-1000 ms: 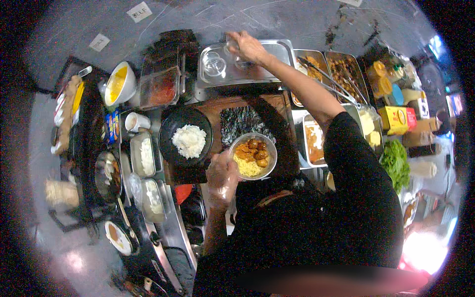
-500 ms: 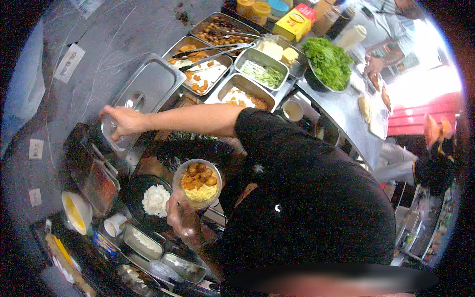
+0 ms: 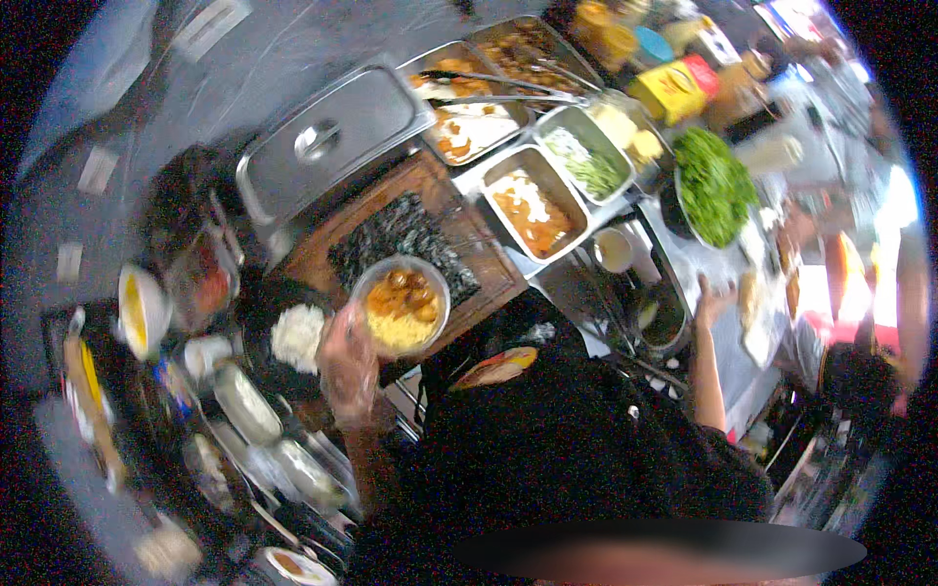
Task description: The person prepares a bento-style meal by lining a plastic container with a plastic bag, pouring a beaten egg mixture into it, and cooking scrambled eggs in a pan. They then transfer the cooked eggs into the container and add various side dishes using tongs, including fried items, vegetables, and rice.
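My left hand point(image 3: 352, 366), in a thin clear plastic glove, grips the near-left rim of a round clear plastic bowl point(image 3: 445, 311). Shredded yellow food point(image 3: 396, 330) and browned chunks point(image 3: 403, 293) fill the bowl. Beneath and beyond it, a dark sheet that looks like nori point(image 3: 376, 234) lies on a wooden cutting board point(image 3: 469, 220). A mound of white rice point(image 3: 296, 337) sits in a dark pan left of my left hand. Out to the right, my right hand point(image 3: 715, 298) is bare and open, fingers spread, nearest the steel counter with the greens.
A lidded steel pan point(image 3: 337, 132) stands behind the board. Steel trays point(image 3: 537, 210) of fillings, with tongs point(image 3: 518, 93) across them, stand back right. A bowl of lettuce point(image 3: 718, 186) and another person's hand point(image 3: 801, 225) are farther right. Small containers point(image 3: 249, 400) crowd the near left.
My right arm has swung from the far left, beside the lidded pan, across to the right, uncovering the board and dark sheet. My left hand still holds the bowl. The view has turned.
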Demonstrator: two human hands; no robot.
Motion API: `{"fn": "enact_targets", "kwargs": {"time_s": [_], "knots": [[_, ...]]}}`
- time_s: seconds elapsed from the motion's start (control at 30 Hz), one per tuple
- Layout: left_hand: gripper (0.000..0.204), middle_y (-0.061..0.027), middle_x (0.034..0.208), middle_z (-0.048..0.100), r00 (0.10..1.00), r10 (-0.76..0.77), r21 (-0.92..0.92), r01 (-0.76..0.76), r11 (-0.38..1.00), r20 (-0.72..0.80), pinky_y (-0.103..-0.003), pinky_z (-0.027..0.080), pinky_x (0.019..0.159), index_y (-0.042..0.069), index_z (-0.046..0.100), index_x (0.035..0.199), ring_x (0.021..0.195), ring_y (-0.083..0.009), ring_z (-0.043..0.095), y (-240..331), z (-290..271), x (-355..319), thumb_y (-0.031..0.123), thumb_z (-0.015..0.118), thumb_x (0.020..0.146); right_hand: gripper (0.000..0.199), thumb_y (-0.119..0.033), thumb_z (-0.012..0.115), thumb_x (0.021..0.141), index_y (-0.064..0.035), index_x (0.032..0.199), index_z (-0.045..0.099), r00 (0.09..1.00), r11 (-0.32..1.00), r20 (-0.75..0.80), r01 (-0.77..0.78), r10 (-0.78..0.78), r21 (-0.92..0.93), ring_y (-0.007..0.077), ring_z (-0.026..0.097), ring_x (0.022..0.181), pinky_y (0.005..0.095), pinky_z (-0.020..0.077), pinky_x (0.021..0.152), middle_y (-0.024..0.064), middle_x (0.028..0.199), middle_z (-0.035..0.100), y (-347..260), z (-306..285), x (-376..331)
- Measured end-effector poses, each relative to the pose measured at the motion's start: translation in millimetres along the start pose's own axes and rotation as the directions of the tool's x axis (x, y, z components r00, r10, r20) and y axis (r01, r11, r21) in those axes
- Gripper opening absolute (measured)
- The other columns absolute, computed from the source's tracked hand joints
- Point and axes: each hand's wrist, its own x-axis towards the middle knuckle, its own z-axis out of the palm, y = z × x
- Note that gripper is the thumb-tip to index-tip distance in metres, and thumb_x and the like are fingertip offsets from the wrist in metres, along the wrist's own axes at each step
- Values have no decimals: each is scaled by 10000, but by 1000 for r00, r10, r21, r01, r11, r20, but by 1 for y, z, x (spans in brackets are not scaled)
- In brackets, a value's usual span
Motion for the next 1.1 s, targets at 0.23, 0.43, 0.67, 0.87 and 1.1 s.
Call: {"fn": "enact_targets", "kwargs": {"time_s": [0.23, 0.43, 0.67, 0.87, 1.1], "knots": [[236, -192, 938, 605, 945, -316, -240, 327, 914, 82, -411, 551, 633, -8, 631, 1072, 768, -318, 655, 43, 12, 28, 117, 498, 924, 1281, -446, 923, 511, 38, 1456, 206, 959, 914, 64, 284, -278, -288, 392, 334, 1329, 483, 272, 1110, 277, 1436, 320, 69, 7, 65], [235, -246, 906, 619, 960, -279, -164, 272, 948, -21, -481, 508, 707, 8, 640, 1065, 830, -405, 630, 7, 33, 16, 111, 521, 890, 959, -395, 811, 720, 62, 1416, 334, 710, 660, -89, 591, -698, -463, 416, 386, 1292, 499, 250, 1118, 276, 1389, 425, -37, -16, 41], [267, -211, 922, 622, 957, -264, -288, 222, 932, -118, -433, 550, 612, 6, 633, 1110, 749, -314, 671, 3, 35, 19, 168, 519, 930, 332, -90, 615, 896, -88, 1228, 620, 372, 472, 384, 857, -845, 208, 251, 595, 1110, 345, 440, 976, 100, 1201, 632, -317, 111, -38], [342, -242, 1014, 635, 941, -335, -251, 313, 916, -49, -409, 550, 653, 9, 619, 1159, 768, -286, 686, -34, 53, 56, 259, 517, 949, 565, -242, 639, 839, -83, 1350, 458, 83, 0, 808, 995, -584, -102, 372, 553, 1177, 546, 435, 978, 154, 1306, 566, -424, 314, -72], [331, -184, 1084, 650, 954, 144, 470, -3, 883, -263, -418, 498, 871, 34, 631, 1162, 994, -328, 628, 21, -9, 113, 270, 541, 948, 496, -279, 554, 903, -95, 1348, 437, 65, 54, 900, 997, -431, -47, 374, 601, 1112, 568, 456, 932, 185, 1239, 603, -400, 371, -32]]}}
